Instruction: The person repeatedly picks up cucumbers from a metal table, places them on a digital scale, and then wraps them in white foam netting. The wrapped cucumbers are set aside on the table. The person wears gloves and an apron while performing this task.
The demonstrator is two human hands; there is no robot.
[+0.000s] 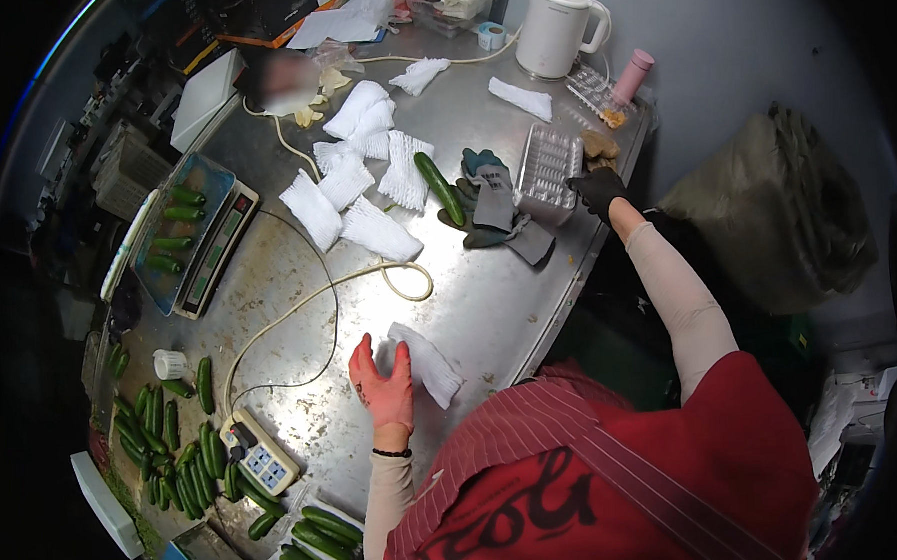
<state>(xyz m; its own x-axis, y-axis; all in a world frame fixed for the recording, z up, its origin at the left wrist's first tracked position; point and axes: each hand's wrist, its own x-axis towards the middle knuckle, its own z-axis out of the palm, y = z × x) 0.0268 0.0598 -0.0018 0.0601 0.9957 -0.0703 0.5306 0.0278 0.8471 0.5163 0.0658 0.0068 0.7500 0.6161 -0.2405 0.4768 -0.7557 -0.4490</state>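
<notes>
My left hand (pixel 384 388), in a coral-red glove, is held over the steel table with thumb and fingers apart and nothing between them. Just right of it lies a white foam net sleeve (pixel 428 367). In a black glove, my right hand (pixel 600 192) reaches to the near right side of a stack of clear plastic trays (pixel 549 167). Its fingertips meet the stack's edge, but whether they grip it is hidden. Left of the stack are grey-green work gloves (pixel 493 195) and a single cucumber (pixel 439 188). More foam net sleeves (pixel 380 229) are piled farther left.
Many cucumbers (pixel 190 471) lie at the left beside a power strip (pixel 261 453). A scale (pixel 218 245) holds several cucumbers on its pan. Loose cables (pixel 299 298) cross the table. An electric kettle (pixel 555 31) and a pink bottle (pixel 632 77) stand at the far right.
</notes>
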